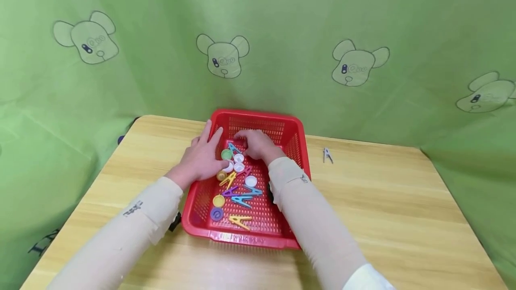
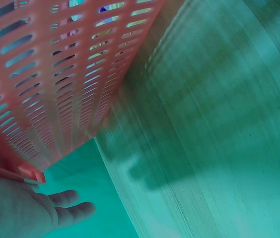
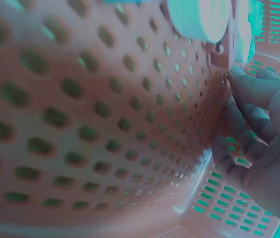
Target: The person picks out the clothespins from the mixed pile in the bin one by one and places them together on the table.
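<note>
A red plastic basket (image 1: 258, 238) with slotted walls stands on the wooden table. My left hand (image 1: 201, 159) lies over its left rim, fingers spread, thumb reaching inside above the bottle caps. In the left wrist view, fingers (image 2: 73, 210) extend past the basket's outer wall. My right hand (image 1: 258, 144) is inside toward the far end, fingers loosely bent, fingertips at the perforated floor in the right wrist view. Close to it are a blue clothespin (image 1: 234, 148), a green cap (image 1: 226, 154), several white caps (image 1: 238, 158) and a pink clothespin (image 1: 245, 171). Nothing shows within its fingers.
Nearer in the basket lie yellow clothespins (image 1: 240, 222), blue clothespins (image 1: 242, 200), a purple clothespin (image 1: 230, 192), a yellow cap (image 1: 219, 201) and a purple cap (image 1: 217, 214). One pale clothespin (image 1: 328, 155) is on the table right of the basket. A green curtain (image 1: 282, 26) hangs behind.
</note>
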